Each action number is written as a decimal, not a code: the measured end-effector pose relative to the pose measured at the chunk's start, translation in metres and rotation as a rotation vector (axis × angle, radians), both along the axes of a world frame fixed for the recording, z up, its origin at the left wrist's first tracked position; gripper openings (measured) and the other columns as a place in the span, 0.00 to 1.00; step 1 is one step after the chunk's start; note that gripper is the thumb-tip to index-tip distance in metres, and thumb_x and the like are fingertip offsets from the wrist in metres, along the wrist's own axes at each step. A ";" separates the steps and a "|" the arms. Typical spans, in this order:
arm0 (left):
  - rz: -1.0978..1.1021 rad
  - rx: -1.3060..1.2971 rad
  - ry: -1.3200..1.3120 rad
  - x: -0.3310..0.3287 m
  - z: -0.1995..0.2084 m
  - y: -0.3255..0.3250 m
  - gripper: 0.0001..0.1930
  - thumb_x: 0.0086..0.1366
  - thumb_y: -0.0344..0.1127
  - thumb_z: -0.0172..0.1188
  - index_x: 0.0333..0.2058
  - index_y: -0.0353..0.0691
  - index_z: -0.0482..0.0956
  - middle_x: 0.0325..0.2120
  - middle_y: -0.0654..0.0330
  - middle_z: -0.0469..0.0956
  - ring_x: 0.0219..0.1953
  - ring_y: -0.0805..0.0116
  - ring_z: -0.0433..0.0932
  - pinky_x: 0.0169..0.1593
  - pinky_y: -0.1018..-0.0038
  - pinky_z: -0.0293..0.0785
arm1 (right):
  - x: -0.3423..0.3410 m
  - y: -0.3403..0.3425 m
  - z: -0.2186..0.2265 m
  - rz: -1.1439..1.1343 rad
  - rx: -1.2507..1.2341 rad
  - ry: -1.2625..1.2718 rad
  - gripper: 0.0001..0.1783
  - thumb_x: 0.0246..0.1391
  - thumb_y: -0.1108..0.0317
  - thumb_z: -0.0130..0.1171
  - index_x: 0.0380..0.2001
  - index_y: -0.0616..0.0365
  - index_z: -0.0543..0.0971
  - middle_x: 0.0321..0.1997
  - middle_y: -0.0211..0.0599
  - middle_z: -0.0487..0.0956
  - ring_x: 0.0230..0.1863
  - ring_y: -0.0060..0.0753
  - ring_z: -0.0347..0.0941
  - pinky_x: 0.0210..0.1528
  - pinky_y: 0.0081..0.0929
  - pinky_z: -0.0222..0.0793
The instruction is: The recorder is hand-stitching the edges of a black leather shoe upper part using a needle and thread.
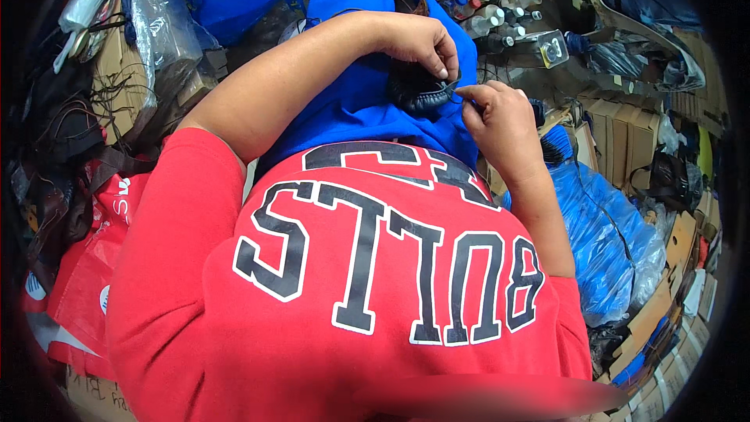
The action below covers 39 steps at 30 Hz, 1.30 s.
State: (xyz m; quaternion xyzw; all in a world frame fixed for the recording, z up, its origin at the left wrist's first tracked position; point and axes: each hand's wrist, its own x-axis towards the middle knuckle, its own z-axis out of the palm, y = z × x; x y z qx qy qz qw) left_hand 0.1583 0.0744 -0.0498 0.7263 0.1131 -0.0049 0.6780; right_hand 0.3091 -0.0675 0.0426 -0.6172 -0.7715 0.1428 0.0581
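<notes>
Leather piece [422,90], dark and stitched at the edge, lies on blue cloth [359,105] in the upper middle of the frame. Left hand [418,43] pinches its top edge, fingers closed on it. Right hand [500,121] pinches a thread at its right end. Bottles [496,8] stand beyond, upper right.

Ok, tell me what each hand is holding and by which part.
The left hand pinches the dark leather piece at its stitched upper edge. The right hand fingers grip that same edge at its right end.
</notes>
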 end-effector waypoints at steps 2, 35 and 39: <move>0.003 -0.012 0.012 0.000 -0.001 0.000 0.11 0.57 0.29 0.61 0.39 0.34 0.80 0.33 0.63 0.81 0.37 0.75 0.76 0.47 0.77 0.70 | -0.003 0.001 0.002 -0.010 -0.005 -0.005 0.10 0.43 0.70 0.56 0.31 0.57 0.82 0.27 0.41 0.78 0.31 0.43 0.75 0.38 0.39 0.67; -0.050 0.231 -0.005 0.010 -0.013 -0.002 0.11 0.55 0.32 0.62 0.38 0.40 0.82 0.33 0.58 0.78 0.39 0.65 0.75 0.46 0.72 0.70 | 0.074 0.025 -0.077 -0.071 -0.590 0.838 0.09 0.52 0.72 0.57 0.37 0.57 0.81 0.36 0.28 0.73 0.43 0.23 0.66 0.50 0.21 0.59; -0.020 0.200 -0.031 0.009 -0.013 -0.004 0.11 0.54 0.31 0.63 0.38 0.40 0.82 0.32 0.59 0.78 0.38 0.66 0.76 0.45 0.73 0.71 | 0.077 0.024 -0.081 -0.091 -0.622 0.910 0.10 0.52 0.71 0.57 0.38 0.58 0.81 0.37 0.27 0.73 0.44 0.22 0.65 0.52 0.21 0.57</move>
